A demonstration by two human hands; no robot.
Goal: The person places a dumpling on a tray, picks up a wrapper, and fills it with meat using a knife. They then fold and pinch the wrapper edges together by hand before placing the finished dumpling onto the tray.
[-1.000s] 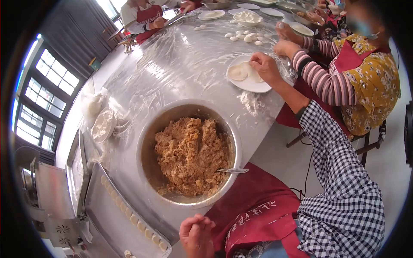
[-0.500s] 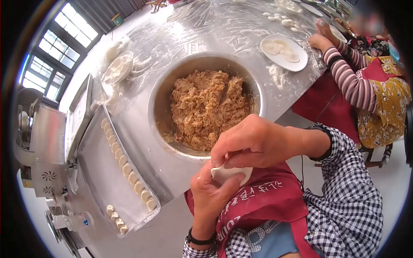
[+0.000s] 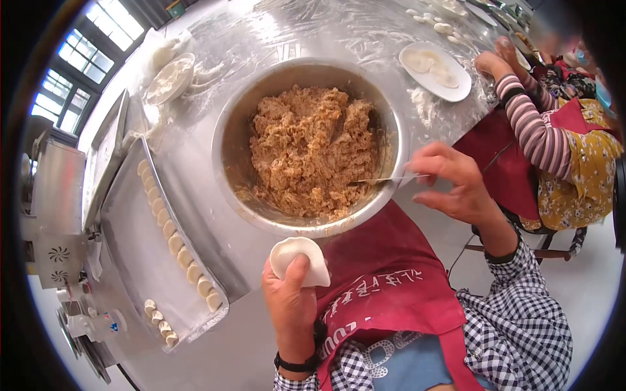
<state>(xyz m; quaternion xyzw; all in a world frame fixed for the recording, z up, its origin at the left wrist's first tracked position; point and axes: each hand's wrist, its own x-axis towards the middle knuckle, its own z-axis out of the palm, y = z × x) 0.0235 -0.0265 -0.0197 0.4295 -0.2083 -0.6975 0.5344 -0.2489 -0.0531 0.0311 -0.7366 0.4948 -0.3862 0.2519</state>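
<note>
My left hand pinches a round white dumpling wrapper just below the bowl's near rim, thumb on its face. My right hand is at the bowl's right rim, its fingers closed on the end of a thin metal utensil. The utensil's other end touches the brown minced filling, and its tip is hard to make out. That filling sits heaped in a large steel bowl on the metal table.
At left, a metal tray holds a row of folded dumplings and several smaller ones in its near corner. A flour bowl lies behind. At right, a white plate bears wrappers; beside it are a co-worker's hands.
My right hand has left the wrapper and moved right to the bowl's rim, where it holds the utensil. My left hand has shifted left with the wrapper, now opened flatter. The view has shifted slightly.
</note>
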